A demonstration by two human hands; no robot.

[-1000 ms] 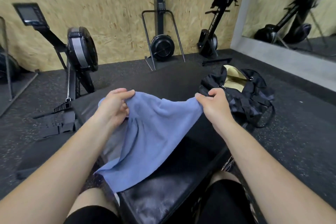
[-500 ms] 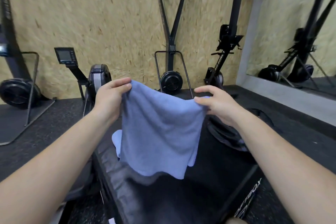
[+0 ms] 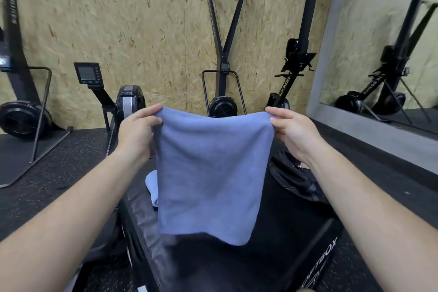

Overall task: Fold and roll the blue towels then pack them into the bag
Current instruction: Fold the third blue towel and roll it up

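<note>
fingers (image 3: 151, 111) pinching towel's (image 3: 211, 173) top corners

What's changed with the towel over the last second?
The left hand and right hand lifted the towel off the box; it now hangs spread between them. Both kept pinching its top corners. The second towel and bag stayed put.

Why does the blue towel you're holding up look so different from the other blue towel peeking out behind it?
The held towel hangs spread flat in the air, pinched at its top corners by the left hand and right hand; the other towel lies bunched on the black box. The held towel shows whole; the other towel is mostly hidden behind it. The held towel looks deeper blue, the other towel paler. Both are soft blue cloth.
</note>
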